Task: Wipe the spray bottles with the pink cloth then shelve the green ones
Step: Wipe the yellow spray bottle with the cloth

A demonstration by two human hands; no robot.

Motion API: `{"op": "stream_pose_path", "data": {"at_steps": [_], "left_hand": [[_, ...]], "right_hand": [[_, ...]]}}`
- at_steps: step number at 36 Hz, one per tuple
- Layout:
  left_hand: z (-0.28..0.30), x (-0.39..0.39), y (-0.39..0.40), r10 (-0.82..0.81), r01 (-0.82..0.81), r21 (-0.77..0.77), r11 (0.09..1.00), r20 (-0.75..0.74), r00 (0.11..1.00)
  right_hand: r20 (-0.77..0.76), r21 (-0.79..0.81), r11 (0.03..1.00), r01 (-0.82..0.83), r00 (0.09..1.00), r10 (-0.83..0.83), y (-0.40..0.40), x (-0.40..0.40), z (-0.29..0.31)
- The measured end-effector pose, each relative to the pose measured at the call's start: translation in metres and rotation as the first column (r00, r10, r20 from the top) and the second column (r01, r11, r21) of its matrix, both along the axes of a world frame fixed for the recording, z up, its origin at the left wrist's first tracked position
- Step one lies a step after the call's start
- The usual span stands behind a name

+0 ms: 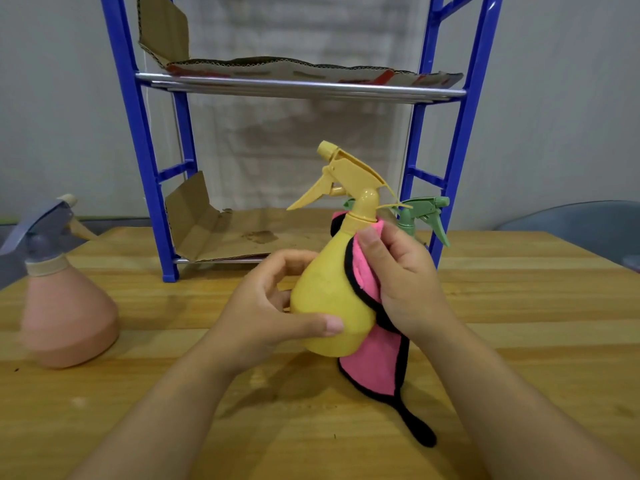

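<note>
A yellow spray bottle (pixel 329 299) is held upright just above the wooden table (pixel 519 341), its nozzle pointing left. My left hand (pixel 270 306) grips its round body from the left, thumb across the front. My right hand (pixel 401 278) presses the pink cloth (pixel 375 362) with black trim against the bottle's right side and neck; the cloth's lower part hangs to the table. Behind my right hand, only the green trigger head of a green spray bottle (pixel 424 213) shows; its body is hidden.
A blue shelf rack (pixel 152 188) stands at the back of the table, with cardboard liners on its lower shelf (pixel 225 237) and upper shelf (pixel 311 69). A pink bottle with a grey trigger (pixel 65 306) stands at the far left. A grey chair (pixel 581 220) sits at right.
</note>
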State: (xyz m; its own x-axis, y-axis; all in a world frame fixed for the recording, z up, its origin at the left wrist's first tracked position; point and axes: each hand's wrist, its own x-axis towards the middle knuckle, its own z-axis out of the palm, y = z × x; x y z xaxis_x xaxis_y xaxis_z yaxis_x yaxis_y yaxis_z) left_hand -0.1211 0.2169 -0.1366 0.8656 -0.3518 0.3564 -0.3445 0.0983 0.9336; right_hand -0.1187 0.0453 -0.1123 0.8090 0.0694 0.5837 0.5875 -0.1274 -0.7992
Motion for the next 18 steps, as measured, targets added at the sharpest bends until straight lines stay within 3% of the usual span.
{"op": "stream_pose_path", "data": {"at_steps": [3,8,12,15,18], "left_hand": [[0.001,0.0,0.001,-0.025,0.025,0.014,1.0,-0.008,1.0],[-0.003,0.0,-0.006,0.036,-0.043,0.139,0.989,0.056,0.998],[-0.007,0.002,-0.009,0.117,-0.125,0.227,0.966,0.05,0.992],[-0.006,0.004,-0.005,0.125,-0.133,0.216,0.967,0.052,0.991],[-0.002,0.003,0.003,-0.016,0.013,0.128,0.992,0.026,1.0]], "right_hand": [[-0.008,0.021,1.0,-0.02,1.0,0.02,-0.003,-0.001,-0.002],[0.004,-0.004,0.985,0.17,0.985,-0.17,0.001,0.002,-0.007],[-0.023,0.02,0.975,0.22,0.975,-0.219,0.005,0.004,-0.009],[-0.064,0.018,0.989,0.145,0.988,-0.144,0.003,0.004,-0.008],[-0.119,0.115,0.993,-0.008,0.993,0.022,-0.001,0.0,-0.004]]}}
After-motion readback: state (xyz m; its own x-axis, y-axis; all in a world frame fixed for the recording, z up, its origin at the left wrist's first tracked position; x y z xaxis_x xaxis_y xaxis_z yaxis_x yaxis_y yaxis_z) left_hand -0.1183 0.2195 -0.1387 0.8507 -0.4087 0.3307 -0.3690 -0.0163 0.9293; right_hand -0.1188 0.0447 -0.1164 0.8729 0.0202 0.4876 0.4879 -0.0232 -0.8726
